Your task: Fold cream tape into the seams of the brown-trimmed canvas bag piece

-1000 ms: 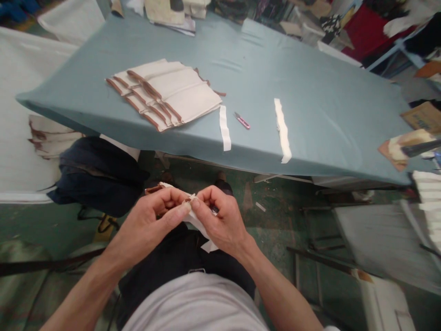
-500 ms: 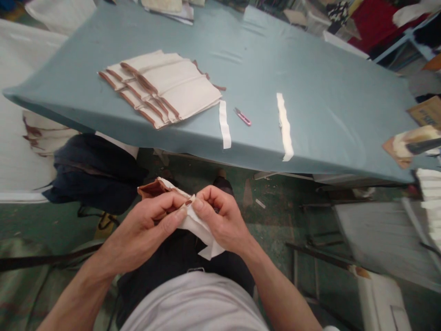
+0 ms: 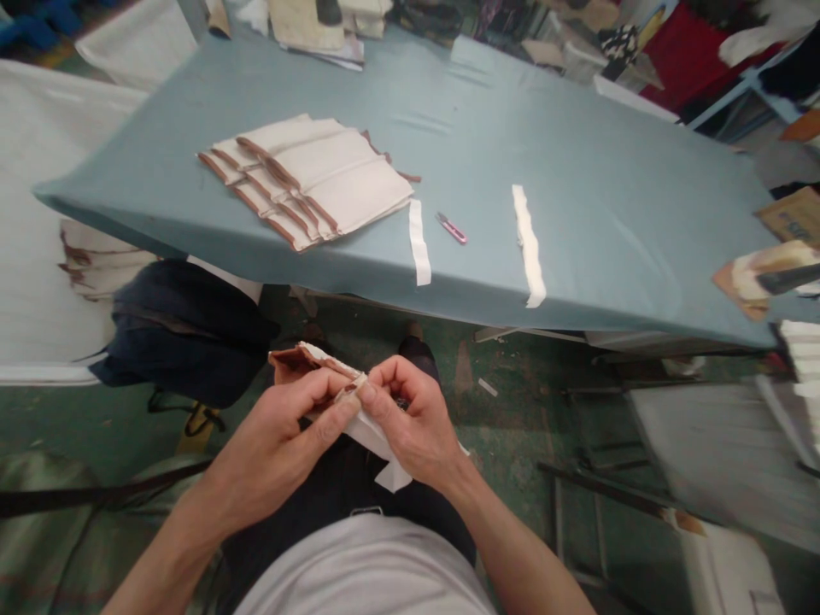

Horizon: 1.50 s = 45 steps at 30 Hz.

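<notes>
Over my lap, both hands pinch one piece of cream cloth with brown edging (image 3: 377, 436). My left hand (image 3: 288, 436) grips it between thumb and forefinger at its edge. Close against it, my right hand (image 3: 410, 418) pinches the same edge with thumb and curled fingers. A white flap of the cloth hangs below the fingers, and a brown part sticks out at the upper left. Part of the cloth is hidden behind my hands. Beyond, on the table, lies a stack of folded cream cloth pieces with brown edges (image 3: 346, 171).
The blue-green covered table (image 3: 595, 213) spans the view ahead. On it lie pink thread snips (image 3: 452, 228), a short white strip (image 3: 418, 243) and a longer cream strip (image 3: 528, 248). An iron-like tool (image 3: 769, 273) rests at the right end. A dark bag (image 3: 185, 333) sits at the left.
The view has tilted slightly, so the table appears lower. Both hands keep their pinch on the cloth, nearly in the same place; its hanging flap has shifted a little.
</notes>
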Tool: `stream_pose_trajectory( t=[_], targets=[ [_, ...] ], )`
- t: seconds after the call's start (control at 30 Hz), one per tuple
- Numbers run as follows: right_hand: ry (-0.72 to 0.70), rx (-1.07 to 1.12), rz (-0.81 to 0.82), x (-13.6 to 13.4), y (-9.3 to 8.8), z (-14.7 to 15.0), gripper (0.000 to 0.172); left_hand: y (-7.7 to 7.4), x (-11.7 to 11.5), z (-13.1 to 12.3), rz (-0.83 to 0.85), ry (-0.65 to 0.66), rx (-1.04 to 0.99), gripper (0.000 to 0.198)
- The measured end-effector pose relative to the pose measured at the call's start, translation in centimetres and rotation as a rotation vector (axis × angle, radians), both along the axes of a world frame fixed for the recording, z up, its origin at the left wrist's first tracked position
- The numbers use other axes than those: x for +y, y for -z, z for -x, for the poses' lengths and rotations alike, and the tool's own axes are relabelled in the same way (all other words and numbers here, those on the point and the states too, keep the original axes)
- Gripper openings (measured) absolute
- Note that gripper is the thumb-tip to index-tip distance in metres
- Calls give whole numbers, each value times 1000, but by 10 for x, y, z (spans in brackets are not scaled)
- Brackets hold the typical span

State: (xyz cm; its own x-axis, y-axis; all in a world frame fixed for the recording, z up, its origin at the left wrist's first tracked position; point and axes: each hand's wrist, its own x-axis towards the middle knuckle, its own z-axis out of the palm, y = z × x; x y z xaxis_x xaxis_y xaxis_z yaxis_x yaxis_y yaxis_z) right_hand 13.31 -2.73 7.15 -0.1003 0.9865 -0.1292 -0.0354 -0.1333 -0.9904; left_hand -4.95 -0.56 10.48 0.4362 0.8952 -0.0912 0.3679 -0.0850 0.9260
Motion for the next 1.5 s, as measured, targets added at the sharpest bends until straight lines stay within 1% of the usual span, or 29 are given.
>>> stream_pose_trajectory(
  t=[0.2,0.3,0.37,0.43,0.5,0.57,0.63,0.73,0.8,0.87,0.93,1.03,1.13,1.2,1.3,1.4,1.47,1.5],
  targets=[
    [-36,31,25,-1,-23,-3,35,-1,-8,1,-65,-8,-51,20],
    [-93,-3,31,0,-32,-8,36,-2,-11,7,-74,31,-58,22],
    [-136,-21,46,0,-34,-8,35,-3,-11,10,-81,63,-49,27],
    [-160,24,76,-2,-31,-5,34,-3,-9,10,-84,83,-71,29],
    [-152,98,95,-3,-27,-1,34,-3,-6,8,-77,96,-109,29],
    [-142,116,85,-1,-22,3,33,-1,-3,5,-72,85,-134,30],
    [-153,49,38,5,-20,4,31,2,0,3,-65,52,-139,32],
    [-231,-95,-63,19,-21,1,28,5,4,2,-51,14,-145,35],
    [-293,-180,-129,29,-24,-2,29,5,5,4,-38,6,-128,36],
    [-312,-253,-177,36,-26,-3,33,4,6,7,-28,-4,-105,36],
    [-281,-341,-213,41,-27,-5,35,1,7,10,-19,-12,-92,37],
    [-172,-444,-240,42,-25,-12,32,-4,7,13,-21,-12,-72,40],
    [-63,-368,-290,39,-28,-22,33,-9,9,13,-54,0,-56,39],
    [-62,-287,-389,37,-36,-26,38,-13,11,12,-86,19,-61,36],
    [-191,-240,-562,38,-55,-26,44,-20,15,11,-141,83,-100,31],
    [-350,-275,-703,46,-69,-22,40,-31,16,12,-211,142,-106,27],
    [-426,-361,-737,52,-75,-22,33,-39,16,15,-250,175,-64,27],
    [-455,-421,-729,54,-77,-22,33,-42,15,16,-267,184,-35,28]
  ],
)
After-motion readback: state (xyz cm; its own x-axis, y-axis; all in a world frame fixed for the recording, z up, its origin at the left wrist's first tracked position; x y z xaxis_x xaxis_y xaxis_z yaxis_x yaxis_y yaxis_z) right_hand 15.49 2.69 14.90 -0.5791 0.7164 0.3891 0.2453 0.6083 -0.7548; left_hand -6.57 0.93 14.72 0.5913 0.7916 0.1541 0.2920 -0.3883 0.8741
